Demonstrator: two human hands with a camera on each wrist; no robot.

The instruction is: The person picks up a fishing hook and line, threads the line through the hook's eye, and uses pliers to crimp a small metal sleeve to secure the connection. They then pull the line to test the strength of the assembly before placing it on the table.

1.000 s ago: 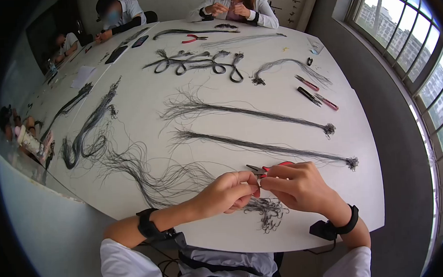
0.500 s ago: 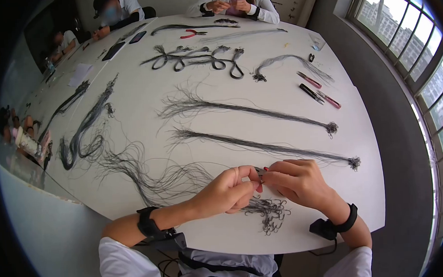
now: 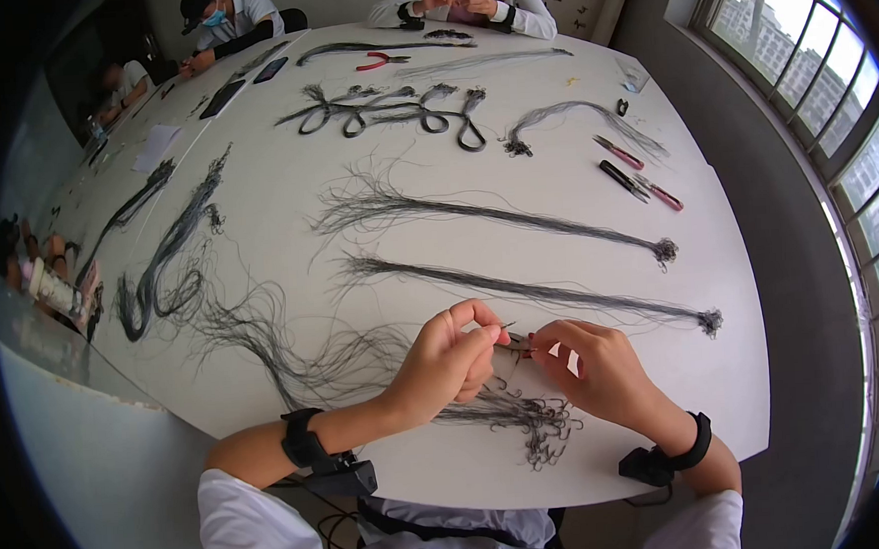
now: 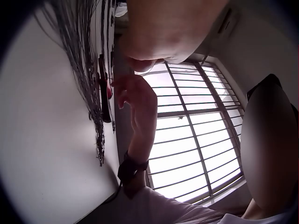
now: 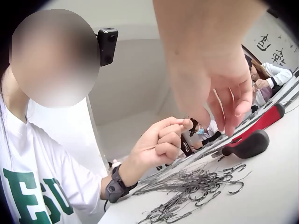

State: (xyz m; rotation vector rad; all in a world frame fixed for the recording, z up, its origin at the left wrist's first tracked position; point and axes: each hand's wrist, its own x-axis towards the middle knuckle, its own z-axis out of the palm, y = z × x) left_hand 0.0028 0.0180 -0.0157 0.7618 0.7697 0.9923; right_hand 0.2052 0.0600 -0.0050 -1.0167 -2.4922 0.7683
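My left hand (image 3: 454, 363) pinches a thin dark piece (image 3: 507, 325) between thumb and index finger, its other fingers curled; the piece is too small to tell its kind. My right hand (image 3: 595, 368) hovers with loosely bent fingers over pliers. In the right wrist view these pliers (image 5: 252, 143), with red and black handles, lie on the table, the fingertips right at the red handle. Below both hands spreads a pile of fishing hooks (image 3: 545, 430) tied to dark lines. Those lines (image 3: 294, 352) run off leftward in a loose, wavy bundle.
Two straight bundles of hooked lines (image 3: 516, 218) lie beyond my hands. Farther off are looped bundles (image 3: 435, 118), small snips (image 3: 621, 180) and another pair of red pliers (image 3: 379, 61). People sit across the white table (image 3: 257, 205); a barred window stands at the right.
My right hand has let go of the pliers, which now lie on the table. My left hand has risen slightly and drawn away from the right hand, still pinching the thin piece.
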